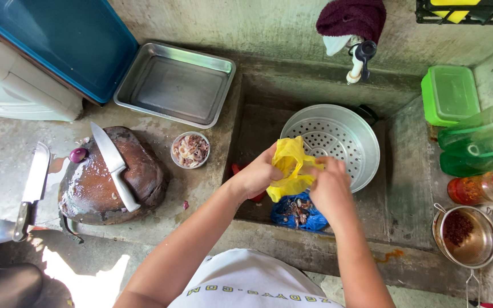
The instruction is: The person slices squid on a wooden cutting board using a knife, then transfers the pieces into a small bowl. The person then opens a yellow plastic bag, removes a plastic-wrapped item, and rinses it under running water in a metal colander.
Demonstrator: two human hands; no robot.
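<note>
Rough grey concrete forms the counter [7, 148] and the sunken sink [397, 171] seen from above. Over the middle of the sink a crumpled yellow plastic bag [290, 168] is held between both hands. The left hand [257, 175] is closed on the bag's left side, fingers curled into the plastic, and the right hand [329, 185] is closed on its right side, fingertips pinching the top edge. Just below the bag, against the sink's near wall, a blue plastic bag [299, 215] lies open with dark scraps in it. Behind the hands a perforated metal colander [340, 137] is leaned toward the sink's far right corner, under a white tap [358, 61] draped with a maroon cloth [354, 17].

On the counter left of the sink a round wooden chopping block [95, 188] is set, with a white-handled knife [115, 166] laid across it and a small red onion [78, 154] at its left edge. A cleaver [31, 188] lies near the counter's left edge. A small bowl of sliced shallots [190, 150] sits between block and sink, and a steel tray [175, 84] rests at the back
</note>
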